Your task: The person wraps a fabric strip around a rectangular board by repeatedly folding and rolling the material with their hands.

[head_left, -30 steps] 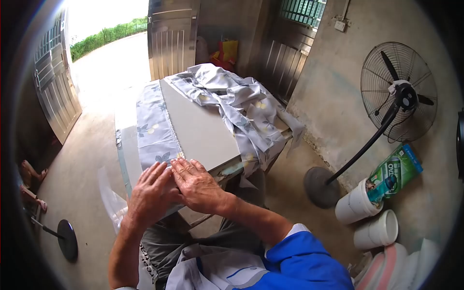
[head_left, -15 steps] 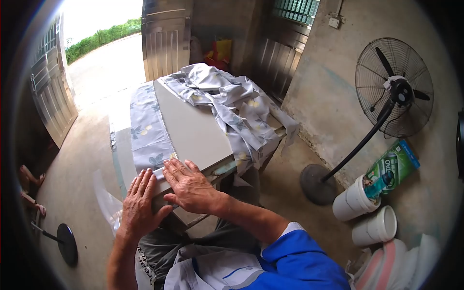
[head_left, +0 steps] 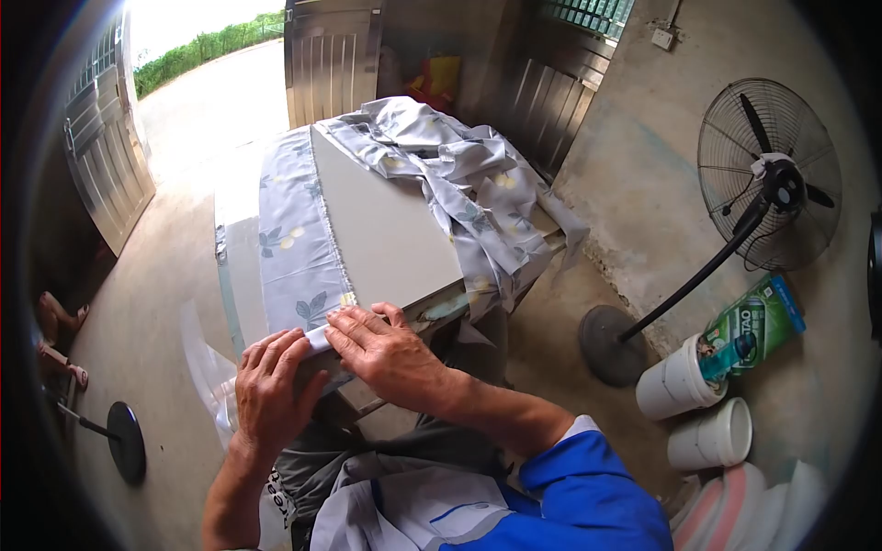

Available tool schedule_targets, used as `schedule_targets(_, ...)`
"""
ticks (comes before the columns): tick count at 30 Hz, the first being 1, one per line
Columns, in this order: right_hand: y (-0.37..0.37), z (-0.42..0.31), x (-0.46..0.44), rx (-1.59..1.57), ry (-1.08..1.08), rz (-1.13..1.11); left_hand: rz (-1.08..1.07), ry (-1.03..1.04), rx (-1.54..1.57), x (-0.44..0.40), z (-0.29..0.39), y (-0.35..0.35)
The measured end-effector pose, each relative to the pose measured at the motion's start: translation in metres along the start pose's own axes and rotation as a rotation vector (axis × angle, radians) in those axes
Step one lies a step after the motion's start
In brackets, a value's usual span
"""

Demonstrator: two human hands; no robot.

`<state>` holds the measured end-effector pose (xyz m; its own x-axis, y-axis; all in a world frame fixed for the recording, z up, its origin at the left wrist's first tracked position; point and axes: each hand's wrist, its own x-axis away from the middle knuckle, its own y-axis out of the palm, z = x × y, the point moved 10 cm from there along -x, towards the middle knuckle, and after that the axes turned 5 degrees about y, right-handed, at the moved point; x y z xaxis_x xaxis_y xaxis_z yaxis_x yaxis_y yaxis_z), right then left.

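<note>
A strip of pale grey cloth (head_left: 299, 230) with leaf and yellow fruit prints lies lengthwise on the table board (head_left: 386, 234). Its near end bends over the table's front edge in a smooth fold. My left hand (head_left: 276, 384) rests on the left part of that fold, fingers side by side and curled over it, thumb apart. On the fold's right part lies my right hand (head_left: 381, 354), its fingers bent over the cloth. The undersides of both hands are hidden. A crumpled heap of the same printed cloth (head_left: 459, 170) covers the table's right side.
A standing fan (head_left: 770, 184) is at the right by the wall, with two white buckets (head_left: 680, 378) and a green packet (head_left: 758, 321) near its base. White sacks (head_left: 735, 505) lie lower right. Another person's feet (head_left: 69, 344) and a black round base (head_left: 127, 443) are at the left.
My fingers have gone from lying nearly flat and stretched out to curling over the cloth at the table's edge. My hands first moved apart, then my right hand bent further round the fold.
</note>
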<state>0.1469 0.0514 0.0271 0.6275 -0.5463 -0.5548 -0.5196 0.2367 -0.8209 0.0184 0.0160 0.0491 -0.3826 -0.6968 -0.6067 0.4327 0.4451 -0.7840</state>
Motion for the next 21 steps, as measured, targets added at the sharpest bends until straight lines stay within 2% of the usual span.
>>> schedule_targets(7,-0.027,0.018,-0.005,-0.029,0.001,0.167,0.051,0.028,0.052,-0.011,-0.001,-0.003)
schedule_targets(12,-0.024,0.027,-0.002,-0.056,0.003,0.151,0.093,0.049,0.01,-0.008,-0.005,-0.001)
schedule_targets(15,-0.028,0.026,-0.004,-0.088,0.006,0.162,0.074,-0.005,0.008,-0.004,-0.01,-0.001)
schedule_targets(21,-0.03,0.028,-0.006,-0.079,0.032,0.143,0.058,0.021,0.131,-0.009,-0.019,-0.009)
